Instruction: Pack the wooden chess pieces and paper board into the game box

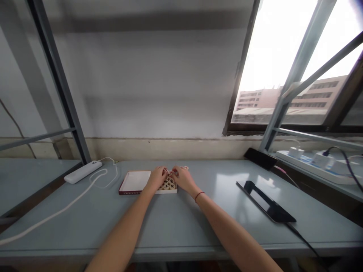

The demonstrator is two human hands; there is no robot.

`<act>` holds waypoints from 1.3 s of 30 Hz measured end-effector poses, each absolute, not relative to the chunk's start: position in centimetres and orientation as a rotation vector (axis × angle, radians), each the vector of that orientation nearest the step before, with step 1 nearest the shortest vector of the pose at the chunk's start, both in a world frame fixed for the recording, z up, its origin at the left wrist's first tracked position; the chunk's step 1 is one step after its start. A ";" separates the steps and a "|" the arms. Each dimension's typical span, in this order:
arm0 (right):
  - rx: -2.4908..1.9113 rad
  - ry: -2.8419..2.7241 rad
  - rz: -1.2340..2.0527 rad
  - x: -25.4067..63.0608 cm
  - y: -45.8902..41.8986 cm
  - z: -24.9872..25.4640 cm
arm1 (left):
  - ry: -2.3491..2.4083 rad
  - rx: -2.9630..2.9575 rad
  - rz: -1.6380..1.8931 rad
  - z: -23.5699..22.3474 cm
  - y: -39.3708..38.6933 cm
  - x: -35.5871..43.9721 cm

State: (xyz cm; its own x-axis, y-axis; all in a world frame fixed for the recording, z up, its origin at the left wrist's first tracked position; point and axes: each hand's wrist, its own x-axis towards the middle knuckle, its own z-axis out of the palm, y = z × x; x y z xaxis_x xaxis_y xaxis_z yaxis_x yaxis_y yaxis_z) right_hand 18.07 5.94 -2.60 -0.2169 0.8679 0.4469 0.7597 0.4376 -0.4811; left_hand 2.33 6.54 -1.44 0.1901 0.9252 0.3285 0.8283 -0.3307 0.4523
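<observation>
Round wooden xiangqi pieces (168, 185) with dark and red characters lie in rows in a shallow white box (167, 192). To its left is the box's dark red lid (124, 192), white inside. My left hand (156, 178) reaches over the box's left part, its fingers closed on pieces at the far side. From the right, my right hand (183, 179) curls its fingers onto a xiangqi piece near the box's far right corner. The fingertips nearly meet, and they partly hide the pieces there. Another xiangqi piece (185, 167) shows just behind my right hand.
A white power strip (83, 172) with a cable lies at the left. On the right are a dark tablet (265, 202) with a cable and a black object (260, 158). Beyond the metal frame, another power strip (317, 166) holds several chargers. A wall bounds the desk behind.
</observation>
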 end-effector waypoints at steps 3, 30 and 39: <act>-1.299 -1.991 0.187 17.8 5.8 -2.5 | 1.688 2.249 0.915 -1.1 6.5 2.4; -1.738 -1.798 0.164 26.7 10.4 -4.8 | 1.432 1.331 1.235 0.4 5.3 3.5; -1.737 -1.925 0.153 25.8 10.0 -4.4 | 1.495 1.496 1.143 1.0 4.7 3.9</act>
